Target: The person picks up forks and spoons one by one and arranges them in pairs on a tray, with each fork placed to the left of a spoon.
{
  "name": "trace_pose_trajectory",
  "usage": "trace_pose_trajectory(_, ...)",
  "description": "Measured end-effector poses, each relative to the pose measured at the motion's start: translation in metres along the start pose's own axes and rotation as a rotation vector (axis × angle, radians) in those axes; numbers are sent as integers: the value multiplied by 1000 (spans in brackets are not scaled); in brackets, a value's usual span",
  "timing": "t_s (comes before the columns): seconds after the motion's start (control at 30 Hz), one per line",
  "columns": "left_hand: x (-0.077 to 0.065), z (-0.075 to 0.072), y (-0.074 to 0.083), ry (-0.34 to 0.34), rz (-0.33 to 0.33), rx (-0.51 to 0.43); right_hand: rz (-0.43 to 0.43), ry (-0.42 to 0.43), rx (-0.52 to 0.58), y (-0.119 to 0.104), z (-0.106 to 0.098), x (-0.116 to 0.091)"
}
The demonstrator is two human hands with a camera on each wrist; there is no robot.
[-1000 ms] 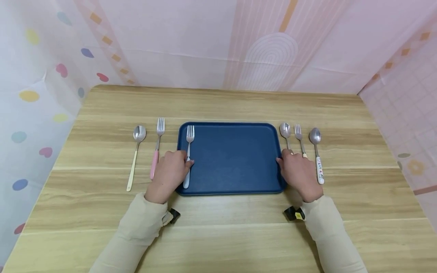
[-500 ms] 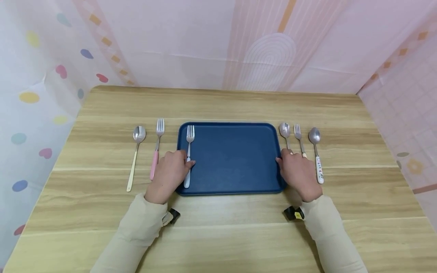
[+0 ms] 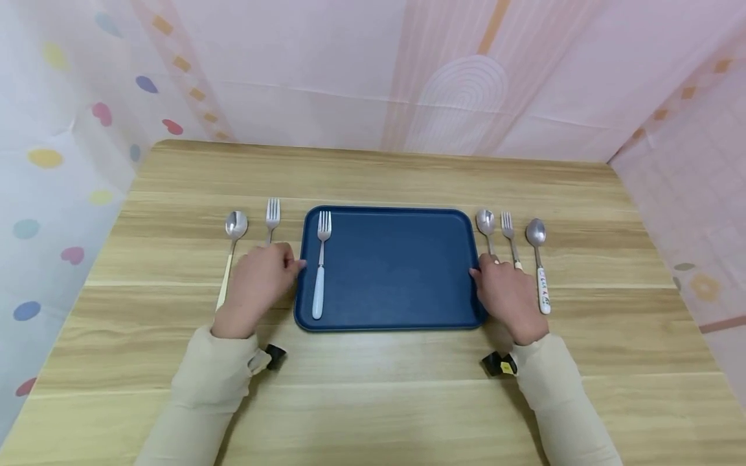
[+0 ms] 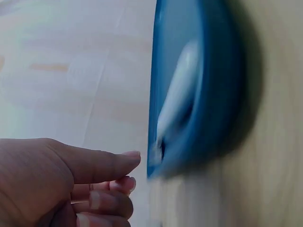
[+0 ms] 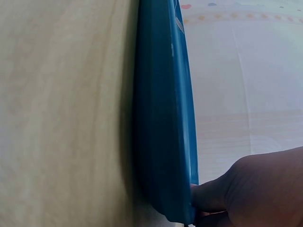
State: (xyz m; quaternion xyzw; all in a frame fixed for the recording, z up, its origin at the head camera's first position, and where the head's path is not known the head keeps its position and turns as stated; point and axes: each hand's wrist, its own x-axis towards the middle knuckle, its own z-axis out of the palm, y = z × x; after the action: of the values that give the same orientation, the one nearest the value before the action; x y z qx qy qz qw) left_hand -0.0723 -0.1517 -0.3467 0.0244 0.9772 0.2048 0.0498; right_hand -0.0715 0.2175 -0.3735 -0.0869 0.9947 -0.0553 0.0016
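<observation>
A dark blue tray lies on the table with a fork, its handle pale blue, along its left side. My left hand is just left of the tray, over the handle of a second fork. In the left wrist view this hand's fingers are loosely bent with nothing between them, and a gap separates them from the tray. My right hand grips the tray's right rim, its thumb over the edge; in the right wrist view the hand pinches the rim.
At far left lies a cream-handled spoon, partly behind my left hand. Right of the tray are a spoon, a small fork and a spoon with a patterned handle. A patterned cloth hangs behind the wooden table.
My left hand has let go of the tray's left rim and moved left, uncovering the pale blue fork and covering the pink-handled fork's handle. My right hand keeps its hold.
</observation>
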Motion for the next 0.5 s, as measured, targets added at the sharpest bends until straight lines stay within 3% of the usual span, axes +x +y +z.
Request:
trace_pose_trajectory(0.17,2,-20,-22,3,-53,-28,-2,18,-12,2,0,-1)
trace_pose_trajectory(0.27,2,-29,-38,40,-75,-13,-8,33,-11,3,0,-1)
trace_pose_trajectory(0.43,3,-34,-64,97,-117,-13,-14,32,-9,3,0,0)
trace_pose_trajectory(0.5,4,-34,-71,89,-128,-12,-13,26,-8,3,-1,1)
